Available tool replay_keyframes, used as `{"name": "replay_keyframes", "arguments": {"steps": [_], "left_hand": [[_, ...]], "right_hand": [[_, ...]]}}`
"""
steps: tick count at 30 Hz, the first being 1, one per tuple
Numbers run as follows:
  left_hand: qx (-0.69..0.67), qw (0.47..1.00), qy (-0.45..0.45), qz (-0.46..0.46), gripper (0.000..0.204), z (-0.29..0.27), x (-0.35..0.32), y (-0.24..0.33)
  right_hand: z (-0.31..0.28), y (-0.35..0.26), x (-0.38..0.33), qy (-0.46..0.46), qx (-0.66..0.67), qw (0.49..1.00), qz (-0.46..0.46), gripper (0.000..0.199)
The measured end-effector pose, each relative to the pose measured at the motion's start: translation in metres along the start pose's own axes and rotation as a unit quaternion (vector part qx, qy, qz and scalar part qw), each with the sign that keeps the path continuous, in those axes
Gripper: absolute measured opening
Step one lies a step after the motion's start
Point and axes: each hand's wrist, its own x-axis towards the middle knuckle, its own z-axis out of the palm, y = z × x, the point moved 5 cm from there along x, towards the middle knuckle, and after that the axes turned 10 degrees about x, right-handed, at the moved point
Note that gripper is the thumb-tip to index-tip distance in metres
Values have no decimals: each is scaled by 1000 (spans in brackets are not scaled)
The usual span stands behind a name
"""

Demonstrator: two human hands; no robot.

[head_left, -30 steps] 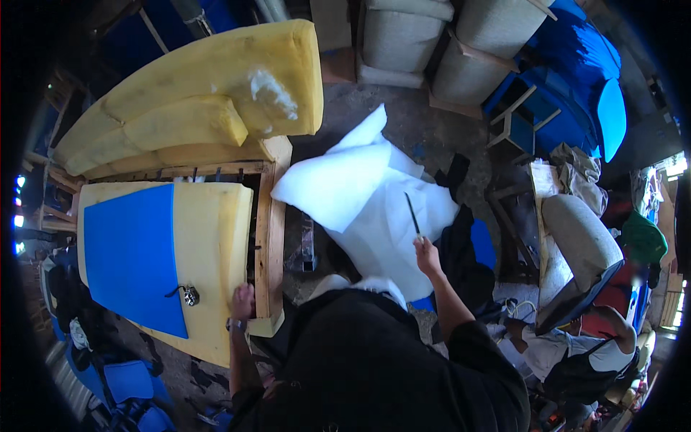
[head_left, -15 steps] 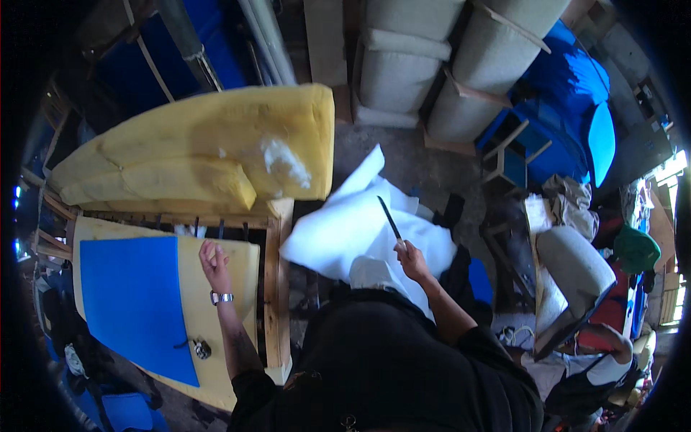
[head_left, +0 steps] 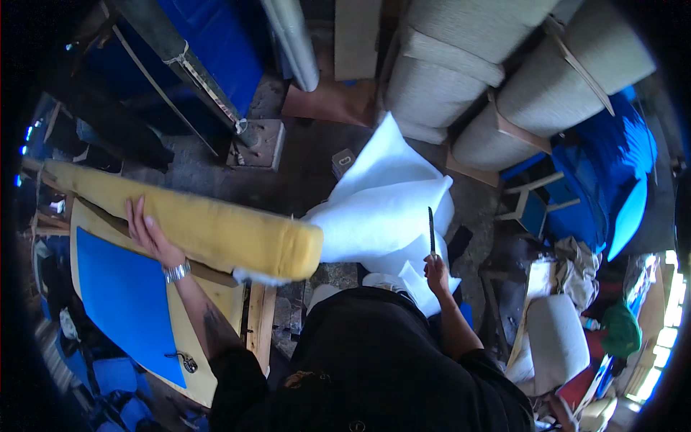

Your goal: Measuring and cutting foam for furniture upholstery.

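My left hand [head_left: 152, 236] lies with outstretched fingers against the side of a long yellow foam block [head_left: 216, 229], which stands on edge over a wooden frame [head_left: 260, 317]. A watch with a metal band [head_left: 177, 271] is on that wrist. In my right hand [head_left: 436, 275] is a long, thin knife [head_left: 431, 229], its dark blade pointing away from me. White batting [head_left: 381, 216] lies in loose folds beyond and below the knife. Left of my left forearm, a blue sheet [head_left: 129, 309] rests on cream foam, with a small dark metal object [head_left: 188, 362] on it.
Large fabric-covered pieces [head_left: 453, 79] stand at the far right, near a blue-covered heap [head_left: 612, 173]. A post with a square base [head_left: 259, 147] rises at the far left. A grey cushion [head_left: 558, 342] sits at the right beside a green item [head_left: 622, 327].
The yellow foam has tipped up from lying flat and swung nearer. My left hand has moved forward and left onto it. My right hand still holds the knife, and the view has shifted.
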Motion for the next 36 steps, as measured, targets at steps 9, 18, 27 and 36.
{"name": "replay_keyframes", "arguments": {"steps": [9, 18, 27, 36], "left_hand": [[-82, 990, -52, -100, 49, 20, -4, -25], [-186, 951, -19, -245, 50, 15, -3, -16], [-121, 947, -55, -291, 57, 9, -12, 16], [-57, 853, -111, -507, 105, 17, 12, 35]], "right_hand": [[29, -98, 203, -13, -207, 945, -253, 25], [257, -254, 248, -203, 13, 955, -214, 13], [460, -257, 223, -503, -116, 783, -347, 24], [609, -166, 260, -616, -121, 701, 339, 12]]}}
